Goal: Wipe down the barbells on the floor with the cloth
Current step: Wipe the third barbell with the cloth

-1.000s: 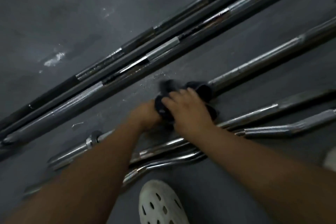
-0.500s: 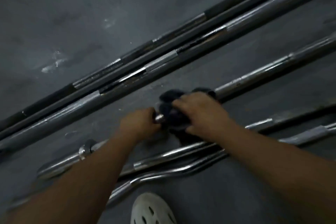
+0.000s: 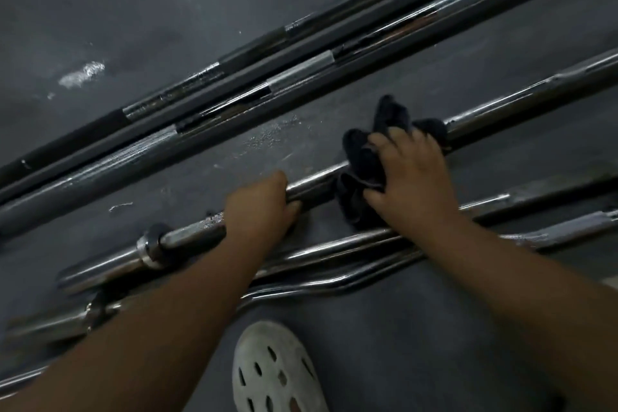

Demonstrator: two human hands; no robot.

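Note:
Several steel barbells lie diagonally on the dark floor. A chrome barbell [image 3: 521,94] with a collar near its left end runs from lower left to upper right. My left hand [image 3: 261,207] grips this bar's shaft just right of the collar. A dark cloth [image 3: 363,157] is wrapped around the same bar farther right. My right hand [image 3: 411,177] holds the cloth against the bar, fingers curled over it. A stretch of bare shaft shows between my two hands.
Three long bars [image 3: 301,77] lie side by side beyond the chrome one. Two more bars, one of them curved [image 3: 334,281], lie close to me under my forearms. My white perforated shoe [image 3: 274,375] stands at the bottom. Pale specks dot the floor [image 3: 267,140].
My right hand slid the cloth to the right along the bar, away from my left hand. A gap of bare shaft has opened between the hands. The left hand kept its grip.

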